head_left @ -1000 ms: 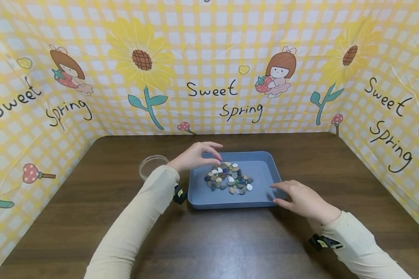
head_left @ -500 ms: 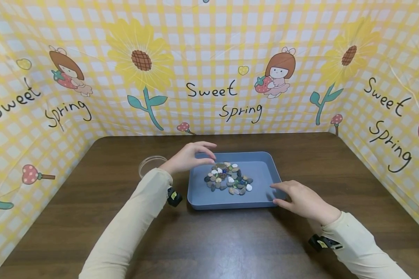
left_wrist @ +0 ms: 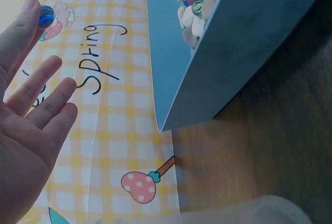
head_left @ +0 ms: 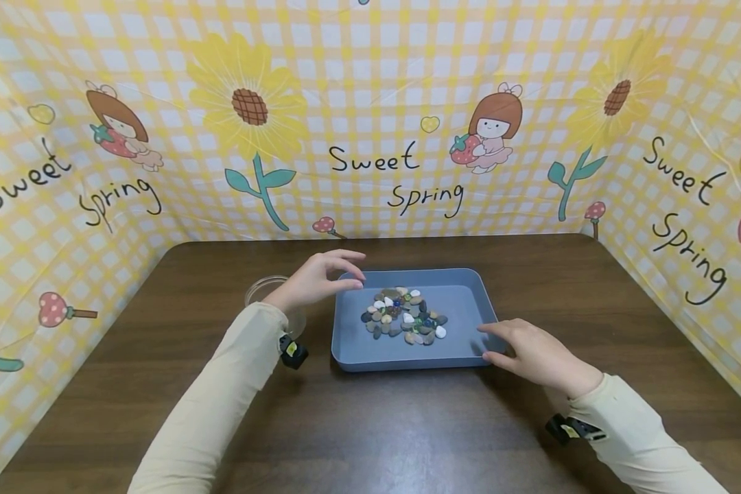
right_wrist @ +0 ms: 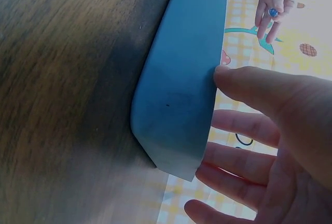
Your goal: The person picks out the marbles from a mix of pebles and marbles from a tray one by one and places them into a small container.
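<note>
My left hand (head_left: 317, 278) is raised by the tray's left end, pinching a small blue-swirled glass marble (left_wrist: 46, 17) between thumb and index finger. Its other fingers are spread loosely. In the right wrist view, the marble (right_wrist: 273, 12) shows as a blue spot at those fingertips. A shallow blue-grey tray (head_left: 463, 309) holds a pile of pebbles (head_left: 377, 315), white, tan and dark, with several glass marbles (head_left: 398, 302) among them. At the tray's near right corner is my right hand (head_left: 534, 353), fingers relaxed, the thumb tip (right_wrist: 224, 76) right at the rim.
A round clear dish (head_left: 261, 284) stands on the table left of the tray, partly hidden behind my left hand and wrist. The dark wood table (head_left: 395, 425) is bounded by a yellow checked cloth (head_left: 370, 89) at the back and sides.
My left hand has moved left, from above the pebbles to the tray's left edge and toward the clear dish, carrying the marble. My right hand has stayed at the tray's corner.
</note>
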Available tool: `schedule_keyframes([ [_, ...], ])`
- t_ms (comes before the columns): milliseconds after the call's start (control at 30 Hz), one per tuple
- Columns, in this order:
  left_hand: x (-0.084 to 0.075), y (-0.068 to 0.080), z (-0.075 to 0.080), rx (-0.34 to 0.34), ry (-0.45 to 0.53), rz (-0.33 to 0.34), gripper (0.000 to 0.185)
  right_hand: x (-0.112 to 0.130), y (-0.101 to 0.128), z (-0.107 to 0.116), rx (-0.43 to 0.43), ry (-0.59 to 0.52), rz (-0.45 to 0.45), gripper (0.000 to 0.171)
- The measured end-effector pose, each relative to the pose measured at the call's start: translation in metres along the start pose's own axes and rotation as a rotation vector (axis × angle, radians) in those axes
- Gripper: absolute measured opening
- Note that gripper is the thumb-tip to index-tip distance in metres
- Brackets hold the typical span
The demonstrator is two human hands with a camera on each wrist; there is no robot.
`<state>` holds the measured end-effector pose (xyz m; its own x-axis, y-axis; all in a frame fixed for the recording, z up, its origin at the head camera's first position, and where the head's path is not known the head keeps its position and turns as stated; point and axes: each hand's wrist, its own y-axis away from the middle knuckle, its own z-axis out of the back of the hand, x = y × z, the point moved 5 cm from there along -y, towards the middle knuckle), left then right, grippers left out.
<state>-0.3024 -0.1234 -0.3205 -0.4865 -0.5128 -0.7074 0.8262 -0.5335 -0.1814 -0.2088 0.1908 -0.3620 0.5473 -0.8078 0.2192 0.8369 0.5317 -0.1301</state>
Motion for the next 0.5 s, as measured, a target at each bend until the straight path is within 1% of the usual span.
schedule_keyframes([
  [133, 0.002, 0.005, 0.004, -0.018, -0.011, -0.012, 0.013, 0.000, 0.000, 0.000, -0.002, 0.001, -0.001, 0.042],
  [167, 0.002, 0.006, 0.005, -0.022, -0.006, -0.006, 0.013, 0.000, 0.000, 0.000, -0.004, 0.002, 0.000, 0.042],
  [367, 0.010, 0.013, 0.011, -0.034, 0.091, 0.052, 0.017, 0.000, 0.000, -0.001, -0.011, 0.002, 0.004, 0.042],
  [400, 0.011, 0.014, 0.012, -0.035, 0.102, 0.055, 0.017, 0.000, 0.000, -0.001, -0.010, 0.002, 0.004, 0.042],
  [500, 0.014, 0.016, 0.015, -0.046, 0.094, 0.042, 0.017, -0.001, 0.000, -0.001, -0.008, 0.002, 0.003, 0.042],
])
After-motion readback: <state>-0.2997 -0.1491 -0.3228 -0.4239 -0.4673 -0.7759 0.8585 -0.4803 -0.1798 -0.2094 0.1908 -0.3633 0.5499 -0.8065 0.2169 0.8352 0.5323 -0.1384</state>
